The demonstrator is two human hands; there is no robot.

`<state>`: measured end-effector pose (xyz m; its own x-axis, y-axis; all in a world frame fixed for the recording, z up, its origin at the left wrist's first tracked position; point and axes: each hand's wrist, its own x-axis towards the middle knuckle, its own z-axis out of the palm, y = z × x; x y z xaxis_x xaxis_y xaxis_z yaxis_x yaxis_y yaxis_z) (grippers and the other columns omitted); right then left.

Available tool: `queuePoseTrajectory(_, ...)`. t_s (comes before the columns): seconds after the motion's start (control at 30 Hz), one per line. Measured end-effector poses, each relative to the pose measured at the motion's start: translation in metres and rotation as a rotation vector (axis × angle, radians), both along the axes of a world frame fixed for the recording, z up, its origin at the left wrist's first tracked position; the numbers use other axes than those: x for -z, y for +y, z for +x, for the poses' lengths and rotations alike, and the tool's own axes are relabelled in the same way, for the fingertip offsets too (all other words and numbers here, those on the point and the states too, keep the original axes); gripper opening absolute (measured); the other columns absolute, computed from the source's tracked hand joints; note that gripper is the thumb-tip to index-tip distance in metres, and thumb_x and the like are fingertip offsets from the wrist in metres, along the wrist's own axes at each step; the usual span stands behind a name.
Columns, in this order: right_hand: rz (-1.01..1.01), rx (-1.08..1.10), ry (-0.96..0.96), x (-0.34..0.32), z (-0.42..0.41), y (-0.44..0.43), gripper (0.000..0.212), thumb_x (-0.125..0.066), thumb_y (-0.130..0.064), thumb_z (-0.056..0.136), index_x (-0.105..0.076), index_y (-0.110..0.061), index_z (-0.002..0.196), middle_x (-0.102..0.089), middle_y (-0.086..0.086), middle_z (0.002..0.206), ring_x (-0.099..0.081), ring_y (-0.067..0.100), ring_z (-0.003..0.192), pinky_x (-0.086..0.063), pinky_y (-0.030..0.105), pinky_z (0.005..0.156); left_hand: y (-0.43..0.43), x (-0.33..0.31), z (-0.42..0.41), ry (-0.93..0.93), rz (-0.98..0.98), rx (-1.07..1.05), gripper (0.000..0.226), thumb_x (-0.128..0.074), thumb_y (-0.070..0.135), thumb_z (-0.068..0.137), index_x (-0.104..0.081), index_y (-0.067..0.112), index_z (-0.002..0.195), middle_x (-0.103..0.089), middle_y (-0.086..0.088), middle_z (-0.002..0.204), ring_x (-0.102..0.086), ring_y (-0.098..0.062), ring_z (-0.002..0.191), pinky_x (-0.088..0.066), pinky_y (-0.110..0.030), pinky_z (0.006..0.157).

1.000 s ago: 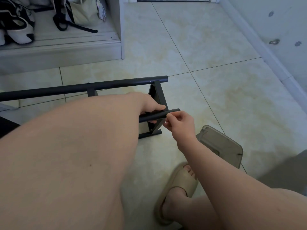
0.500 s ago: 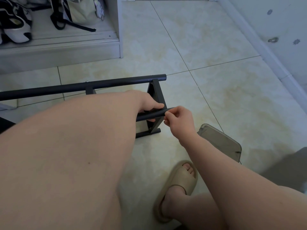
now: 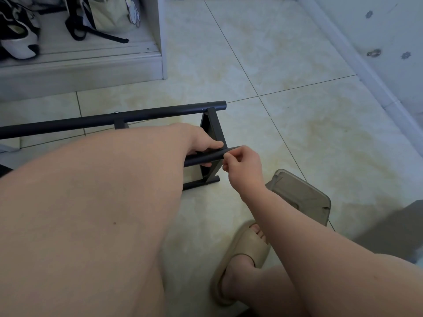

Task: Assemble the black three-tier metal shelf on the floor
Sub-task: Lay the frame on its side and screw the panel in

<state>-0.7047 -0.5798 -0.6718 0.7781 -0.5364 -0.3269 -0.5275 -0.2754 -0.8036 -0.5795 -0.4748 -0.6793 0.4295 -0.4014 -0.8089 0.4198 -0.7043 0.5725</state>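
**Shelf** point(image 3: 214, 131), partly built, lying on the tiled floor point(image 3: 309, 138) just ahead of me. Its long axis runs left to right across the view. The far tube point(image 3: 68, 124) ends at the right, just past the upright end bracket; a low tube point(image 3: 201, 183) rests on the tiles at the bracket's foot. The near tube point(image 3: 206, 156) lies parallel to both, its free end pointing right and slightly away from me.

**Room.** A white wall point(image 3: 389, 30) bounds the floor at right. A cabinet point(image 3: 80, 65) at upper left holds shoes point(image 3: 18, 40) and a bag point(image 3: 109, 14). A grey lid point(image 3: 302, 195) lies beside my slipper point(image 3: 242, 255).

**Hands.** My left hand point(image 3: 201, 143) grips the near tube at the bracket, thumb on top and fingers underneath, forearm reaching in from the left. My right hand point(image 3: 242, 163) pinches the tube's free end between thumb and forefinger, its other fingers curled.
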Motion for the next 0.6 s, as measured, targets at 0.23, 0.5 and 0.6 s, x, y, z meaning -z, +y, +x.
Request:
queuePoseTrajectory(0.23,0.437,0.263,-0.073,0.0029,-0.0013,0.0051,0.013,-0.062,-0.003,0.096,-0.061,-0.005,0.083,-0.065,0.001,0.065,-0.061,0.012,0.055,-0.063,0.041,0.084,0.0006,-0.0005,0.0002,-0.007,0.009,0.021,0.047,-0.06,0.047,0.097,-0.069,0.009,0.122,-0.076,-0.004,0.111,-0.073,-0.022,0.105,-0.049,-0.041,0.107)
queuePoseTrajectory(0.5,0.203,0.087,-0.011,0.0015,-0.0026,-0.0011,0.017,-0.06,-0.005,0.096,-0.06,-0.012,0.081,-0.067,-0.003,0.065,-0.066,0.014,0.064,-0.061,0.037,0.077,-0.0011,0.0014,-0.0012,-0.029,0.011,0.043,0.049,-0.061,0.05,0.096,-0.07,0.009,0.121,-0.077,-0.004,0.108,-0.074,-0.022,0.102,-0.051,-0.041,0.104)
queuePoseTrajectory(0.6,0.009,-0.017,0.043,-0.002,0.0007,-0.0028,0.018,-0.06,-0.009,0.095,-0.058,-0.016,0.079,-0.067,-0.003,0.064,-0.065,0.018,0.066,-0.053,0.03,0.06,-0.0018,0.0022,-0.0012,-0.065,0.031,0.058,0.05,-0.061,0.054,0.094,-0.071,0.011,0.117,-0.077,-0.004,0.106,-0.075,-0.021,0.098,-0.052,-0.041,0.103)
